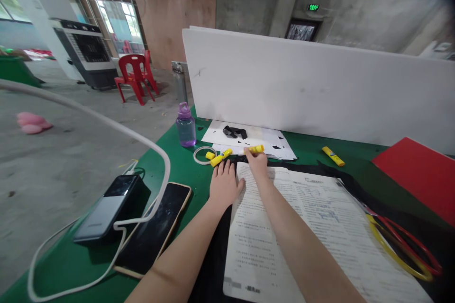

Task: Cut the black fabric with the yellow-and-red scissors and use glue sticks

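One yellow glue stick (258, 149), a short smooth tube, lies nearly level above the far edge of the open book (256, 246). Its left end looks pale and perhaps uncapped, though blur makes that hard to confirm. The right hand (259, 163) grasps it, fingers pinched around the tube, near the white sheets (213, 135). The left hand (224, 188) lies flat with its fingers loosely spread and holding nothing, at the book's left edge. Just beyond its fingertips are a second yellow tube (221, 157) and a yellow cap (210, 155) beside a tape ring (195, 155). Black strips (231, 131) curl on the sheets. Farther right on the green counter (302, 144) lies a third yellow tube (333, 156); scissors (371, 212) rest across the book's right side.
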A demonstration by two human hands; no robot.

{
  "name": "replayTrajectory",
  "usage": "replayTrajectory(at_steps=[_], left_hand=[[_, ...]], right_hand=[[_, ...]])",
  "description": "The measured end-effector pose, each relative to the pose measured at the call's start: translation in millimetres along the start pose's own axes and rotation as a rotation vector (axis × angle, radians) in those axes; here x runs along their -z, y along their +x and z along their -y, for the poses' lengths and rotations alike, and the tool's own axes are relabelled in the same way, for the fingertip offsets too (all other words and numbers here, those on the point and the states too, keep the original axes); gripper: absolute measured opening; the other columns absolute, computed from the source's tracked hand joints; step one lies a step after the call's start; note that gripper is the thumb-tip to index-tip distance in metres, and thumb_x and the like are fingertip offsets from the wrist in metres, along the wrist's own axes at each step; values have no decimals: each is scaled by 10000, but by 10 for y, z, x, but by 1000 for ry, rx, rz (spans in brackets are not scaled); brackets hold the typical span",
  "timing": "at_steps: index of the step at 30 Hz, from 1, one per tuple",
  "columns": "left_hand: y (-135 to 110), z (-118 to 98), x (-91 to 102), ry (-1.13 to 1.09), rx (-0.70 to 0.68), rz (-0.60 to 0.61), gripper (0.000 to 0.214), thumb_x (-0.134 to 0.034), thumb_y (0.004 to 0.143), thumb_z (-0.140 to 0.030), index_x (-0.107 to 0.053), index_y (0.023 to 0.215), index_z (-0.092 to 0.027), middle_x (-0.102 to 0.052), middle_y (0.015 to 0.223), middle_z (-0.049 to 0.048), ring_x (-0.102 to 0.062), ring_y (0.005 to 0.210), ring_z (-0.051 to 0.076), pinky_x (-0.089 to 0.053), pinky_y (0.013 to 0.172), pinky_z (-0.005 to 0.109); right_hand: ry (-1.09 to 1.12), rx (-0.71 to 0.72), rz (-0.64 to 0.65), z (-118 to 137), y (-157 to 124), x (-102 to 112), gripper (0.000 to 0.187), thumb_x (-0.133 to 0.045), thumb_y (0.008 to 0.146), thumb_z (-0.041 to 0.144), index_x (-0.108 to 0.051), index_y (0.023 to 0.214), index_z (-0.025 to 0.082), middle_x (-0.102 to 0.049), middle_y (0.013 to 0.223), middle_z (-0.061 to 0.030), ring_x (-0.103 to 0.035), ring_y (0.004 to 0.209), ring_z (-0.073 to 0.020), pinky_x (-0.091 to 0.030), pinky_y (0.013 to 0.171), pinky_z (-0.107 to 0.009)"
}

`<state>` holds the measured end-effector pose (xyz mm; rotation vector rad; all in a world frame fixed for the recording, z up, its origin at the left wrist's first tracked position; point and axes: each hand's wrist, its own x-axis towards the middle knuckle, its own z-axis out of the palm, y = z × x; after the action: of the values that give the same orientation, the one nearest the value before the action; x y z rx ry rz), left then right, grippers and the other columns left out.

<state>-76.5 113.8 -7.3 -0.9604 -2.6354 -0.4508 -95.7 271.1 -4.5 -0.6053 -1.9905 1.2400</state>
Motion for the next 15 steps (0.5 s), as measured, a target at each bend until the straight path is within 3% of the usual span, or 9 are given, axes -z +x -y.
replayTrajectory(at_steps=[2, 4, 10, 15], left_hand=[[1, 2, -10, 1, -2, -8, 586, -426, 866, -459, -475, 1314, -84, -448, 1411, 151, -356, 1315, 309, -252, 1086, 439], [3, 3, -18, 1, 1, -12, 582, -430, 863, -458, -476, 1314, -94, -450, 1409, 146, -357, 1314, 307, -250, 1088, 439], [7, -4, -20, 0, 13, -2, 571, -436, 857, -457, -482, 1314, -117, -454, 1410, 132, -361, 1314, 308, -253, 1086, 446], [6, -7, -8, -9, 1, -6, 591, -427, 863, -451, -474, 1305, -62, -452, 1399, 178, -365, 1307, 319, -252, 1084, 446]], right_hand=[[-59, 73, 148, 24, -38, -18, 387, -600, 719, 537, -685, 791, 166, -679, 711, -43, -624, 700, -199, -461, 695, -292], [-153, 116, 214, 48, -71, -32, 379, -606, 719, 537, -688, 824, 182, -674, 708, -27, -615, 699, -188, -458, 696, -286], [-303, 203, 136, 95, -109, -40, 313, -563, 769, 469, -660, 839, 181, -660, 735, -38, -600, 702, -181, -444, 711, -281], [-135, 251, 60, 97, -94, -12, 307, -531, 800, 452, -635, 905, 183, -666, 781, -26, -583, 652, -157, -448, 698, -265]])
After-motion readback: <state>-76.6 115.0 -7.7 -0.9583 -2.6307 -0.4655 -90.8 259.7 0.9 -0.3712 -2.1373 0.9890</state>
